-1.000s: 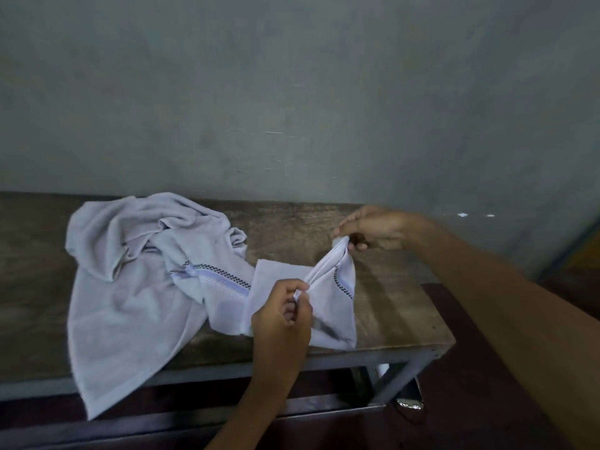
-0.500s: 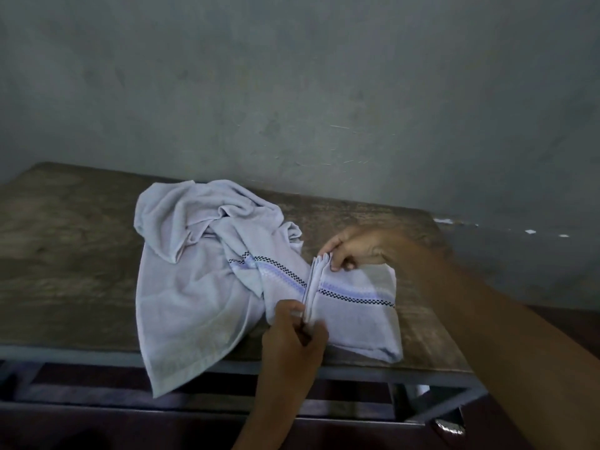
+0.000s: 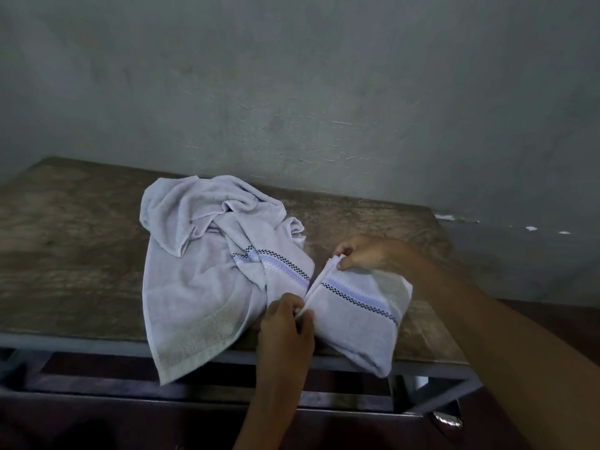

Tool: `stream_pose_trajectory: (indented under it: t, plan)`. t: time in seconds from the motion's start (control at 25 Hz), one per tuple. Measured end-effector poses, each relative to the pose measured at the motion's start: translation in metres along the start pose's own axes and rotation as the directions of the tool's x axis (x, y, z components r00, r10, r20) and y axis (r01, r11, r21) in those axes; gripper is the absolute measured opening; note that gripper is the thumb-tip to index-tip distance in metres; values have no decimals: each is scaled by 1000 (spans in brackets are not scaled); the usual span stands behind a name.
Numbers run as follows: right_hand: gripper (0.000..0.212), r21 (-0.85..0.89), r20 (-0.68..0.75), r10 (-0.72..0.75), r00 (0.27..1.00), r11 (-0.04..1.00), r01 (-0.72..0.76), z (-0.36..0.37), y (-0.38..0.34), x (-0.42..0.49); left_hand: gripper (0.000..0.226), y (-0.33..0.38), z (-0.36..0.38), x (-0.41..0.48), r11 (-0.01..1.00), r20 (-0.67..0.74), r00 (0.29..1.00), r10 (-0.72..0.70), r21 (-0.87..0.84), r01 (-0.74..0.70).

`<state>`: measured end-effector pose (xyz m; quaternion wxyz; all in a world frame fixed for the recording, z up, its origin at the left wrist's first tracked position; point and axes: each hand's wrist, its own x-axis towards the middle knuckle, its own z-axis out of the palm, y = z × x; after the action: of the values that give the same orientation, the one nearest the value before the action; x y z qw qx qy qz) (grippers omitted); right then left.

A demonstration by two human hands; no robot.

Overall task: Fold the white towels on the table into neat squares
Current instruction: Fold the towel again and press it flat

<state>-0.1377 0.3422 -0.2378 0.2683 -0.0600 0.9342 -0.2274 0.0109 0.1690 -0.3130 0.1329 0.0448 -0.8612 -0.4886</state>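
Starting at the left, a crumpled white terry towel (image 3: 201,287) with a lilac and black-checked band lies heaped on the worn brown wooden table (image 3: 65,254), which has a grey metal frame. One corner of it hangs over the near edge.

Just beside it, close enough that I cannot tell whether they touch, sits a smaller part-folded white towel (image 3: 357,323) with the same band. The left hand (image 3: 285,323) pinches the near end of this towel's stacked left edge, with thumb and curled fingers closed tight on the layers. The right hand (image 3: 367,254) pinches the far end of that same edge, thumb beneath and fingers curled over the top.

The coming move turns on that held edge. It runs between the two hands from near-left to far-right, and all of the cloth lies to the right of it. The cloth rests flat on the table with its band running away from the grip, and its near right corner sags past the table's front rail. Its long axis seems to lie across the held edge, not along it. Halving it towards a square would probably mean carrying both pinched corners together rightward over the body. The left hand is nearer the person and the overhanging corner, while the right hand is nearer the wall.
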Motion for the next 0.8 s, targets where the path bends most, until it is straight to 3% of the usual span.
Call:
stream_pose_trajectory:
  t: [0.12,0.24,0.36,0.48,0.56,0.64,0.68,0.8]
  plan:
    - [15,64,-14,49,999,997,-48,-9,30,-29,4,6,6,0,994,68,992,107,10,-108]
    - [13,116,-58,92,994,990,-84,-12,73,-62,14,24,23,18,972,197,956,216,45,-229]
    - [24,120,-204,144,968,985,-121,-12,108,-83,11,38,48,53,932,366,902,231,184,-313]
    - [19,183,-269,177,947,974,-130,-7,132,-87,7,47,69,88,935,427,872,238,143,-325]
    - [5,202,-445,153,883,977,-68,-1,134,-84,5,51,74,101,943,436,867,242,105,-316]
    - [15,152,-665,65,744,987,50,6,123,-85,9,52,75,105,945,464,859,214,124,-302]
    - [26,80,-682,-21,731,991,103,12,116,-86,11,54,74,105,943,458,866,202,147,-298]
    - [56,-224,-339,-111,934,974,34,34,107,-84,17,61,58,89,966,294,943,154,156,-206]
